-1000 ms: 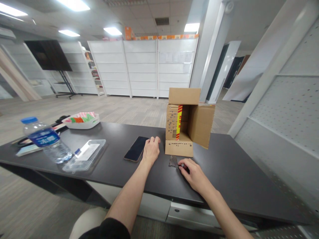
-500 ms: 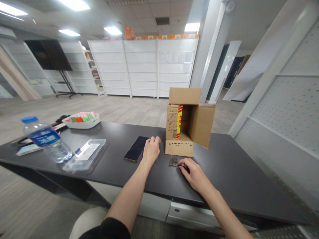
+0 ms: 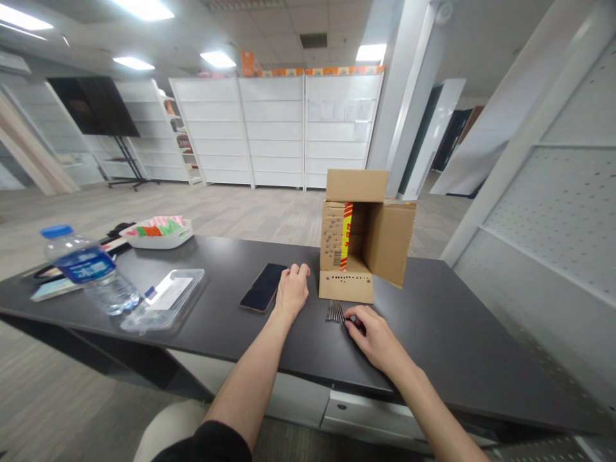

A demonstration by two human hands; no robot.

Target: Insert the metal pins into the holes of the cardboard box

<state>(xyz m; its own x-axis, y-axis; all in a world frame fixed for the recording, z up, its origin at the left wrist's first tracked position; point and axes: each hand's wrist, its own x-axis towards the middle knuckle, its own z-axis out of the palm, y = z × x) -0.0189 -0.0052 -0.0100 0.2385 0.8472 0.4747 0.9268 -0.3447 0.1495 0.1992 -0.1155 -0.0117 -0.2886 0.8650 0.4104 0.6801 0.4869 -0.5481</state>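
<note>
My right hand [image 3: 370,330] rests low on the dark table, thumb and forefinger closed at the right end of a row of thin metal pieces [image 3: 333,312], like screws or nails. The piece at its fingertips is mostly covered. These lie side by side just before the front flap of an open cardboard box [image 3: 332,237]. A line of small dark dots or holes runs across that flap, and several round grey spots mark the box's side. My left hand [image 3: 292,289] lies on the table with loosely bent fingers, holding nothing, beside a dark phone [image 3: 262,287].
Left of the phone lies a clear plastic case [image 3: 180,301] with a white paper. A water bottle [image 3: 91,269] leans over its left end, and a white tray [image 3: 156,240] of colourful packets stands behind. The box's right flap [image 3: 392,244] sticks outward.
My right fingertips have shifted very slightly left along the row of metal pieces. The left hand and the box have stayed put.
</note>
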